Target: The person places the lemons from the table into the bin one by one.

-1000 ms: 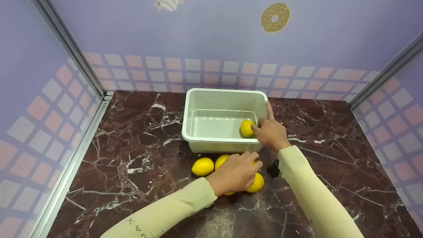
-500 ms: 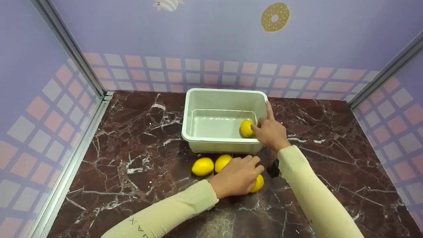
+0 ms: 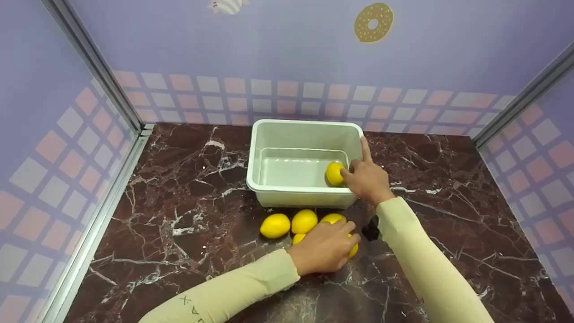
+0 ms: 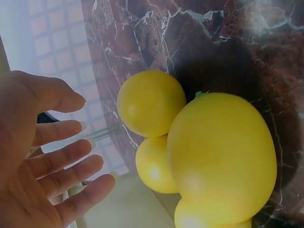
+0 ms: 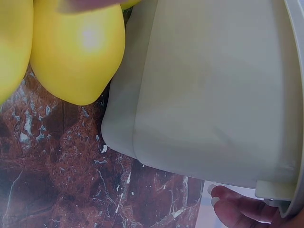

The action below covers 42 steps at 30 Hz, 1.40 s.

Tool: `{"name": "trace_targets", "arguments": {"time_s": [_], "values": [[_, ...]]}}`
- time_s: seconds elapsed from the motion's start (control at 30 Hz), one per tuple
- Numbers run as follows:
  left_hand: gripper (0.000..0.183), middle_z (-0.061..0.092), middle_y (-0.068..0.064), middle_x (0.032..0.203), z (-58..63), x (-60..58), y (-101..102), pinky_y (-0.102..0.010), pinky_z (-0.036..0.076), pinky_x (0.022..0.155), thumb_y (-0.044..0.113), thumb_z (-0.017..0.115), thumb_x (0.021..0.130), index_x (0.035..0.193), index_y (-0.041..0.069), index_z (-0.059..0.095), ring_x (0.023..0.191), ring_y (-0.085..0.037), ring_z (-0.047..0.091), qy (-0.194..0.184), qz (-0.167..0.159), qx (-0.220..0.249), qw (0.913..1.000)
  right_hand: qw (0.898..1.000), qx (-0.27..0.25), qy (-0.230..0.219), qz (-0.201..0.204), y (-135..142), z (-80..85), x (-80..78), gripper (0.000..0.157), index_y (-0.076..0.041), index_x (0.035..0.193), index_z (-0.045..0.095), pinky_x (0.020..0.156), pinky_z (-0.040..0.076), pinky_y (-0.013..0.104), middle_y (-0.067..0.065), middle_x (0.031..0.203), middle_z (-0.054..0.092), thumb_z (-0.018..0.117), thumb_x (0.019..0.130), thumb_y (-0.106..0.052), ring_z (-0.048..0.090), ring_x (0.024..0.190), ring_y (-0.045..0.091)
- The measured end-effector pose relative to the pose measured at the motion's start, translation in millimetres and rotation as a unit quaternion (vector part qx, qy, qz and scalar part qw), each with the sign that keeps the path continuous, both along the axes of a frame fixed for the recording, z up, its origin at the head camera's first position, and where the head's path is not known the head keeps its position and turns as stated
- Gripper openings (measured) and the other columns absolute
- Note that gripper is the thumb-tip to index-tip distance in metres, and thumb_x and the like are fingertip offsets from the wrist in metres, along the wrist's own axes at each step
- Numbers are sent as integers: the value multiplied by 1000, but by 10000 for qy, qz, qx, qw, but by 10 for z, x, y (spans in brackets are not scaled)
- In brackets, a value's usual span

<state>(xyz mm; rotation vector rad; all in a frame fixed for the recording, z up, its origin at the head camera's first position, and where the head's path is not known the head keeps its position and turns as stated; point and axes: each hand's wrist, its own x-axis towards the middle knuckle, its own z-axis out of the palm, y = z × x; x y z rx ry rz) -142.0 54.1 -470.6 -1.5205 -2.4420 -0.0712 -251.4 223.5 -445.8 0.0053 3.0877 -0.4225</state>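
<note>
My right hand (image 3: 368, 180) grips the right side of a white plastic bin (image 3: 296, 189), its thumb inside and other fingers outside the rim. Close by the thumb, one yellow lemon (image 3: 334, 174) lies on the bin's floor. In front of the bin sit several more lemons (image 3: 275, 225) in a loose cluster. Over the nearer ones hovers my left hand (image 3: 323, 247), partly hiding them in the head view. The left wrist view has this hand (image 4: 61, 156) with fingers spread and loosely bent, apart from a large-looking lemon (image 4: 223, 156) with a green tip.
The dark red marbled tabletop (image 3: 188, 197) runs up to a purple back wall (image 3: 287, 49) with pink and white squares. Side panels with metal rails (image 3: 96, 215) border it. A small black object (image 3: 371, 229) shows beside the right cuff.
My left hand has moved slightly right and toward the body, uncovering lemons behind it and covering more of the rightmost one. The right hand and bin have stayed put.
</note>
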Motion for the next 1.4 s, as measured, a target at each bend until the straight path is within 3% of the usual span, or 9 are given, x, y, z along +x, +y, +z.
{"name": "trace_targets", "arguments": {"time_s": [0.2, 0.47, 0.8, 1.1, 1.4], "values": [[27, 60, 1, 104, -38, 22, 33, -30, 52, 62, 32, 68, 80, 104, 20, 68, 88, -15, 58, -193, -87, -250, 9995, 10000, 16, -13, 15, 5, 2, -11, 42, -8, 88, 64, 69, 49, 51, 5, 165, -2, 46, 94, -45, 61, 81, 35], [30, 62, 0, 109, -89, 17, 60, -29, 53, 59, 31, 70, 76, 104, 20, 69, 89, -16, 60, -30, -140, -265, 9995, 10000, -14, 36, 21, 1, 14, -17, 42, -6, 91, 64, 72, 50, 53, 5, 165, -2, 46, 94, -44, 62, 83, 36], [25, 62, 1, 105, -136, 11, 97, -28, 52, 57, 27, 69, 74, 98, 20, 69, 88, -15, 61, -21, -241, -238, 9994, 10000, -16, 15, 18, 0, 17, -18, 41, -7, 89, 64, 71, 49, 52, 5, 165, -2, 47, 94, -44, 60, 80, 35], [23, 61, 2, 106, -191, 17, 127, -27, 54, 56, 27, 69, 74, 97, 22, 69, 91, -14, 61, -77, -137, -360, 9992, 10000, -43, -2, 10, 1, 9, -16, 40, -7, 87, 63, 66, 48, 48, 5, 165, -2, 46, 93, -43, 58, 76, 33], [26, 60, 2, 104, -205, 17, 160, -27, 52, 54, 26, 72, 70, 96, 23, 69, 91, -14, 59, -248, -76, -432, 9987, 10000, -45, 18, 2, 0, 5, -9, 39, -7, 90, 64, 70, 49, 53, 5, 165, -1, 47, 93, -42, 60, 80, 35]]}}
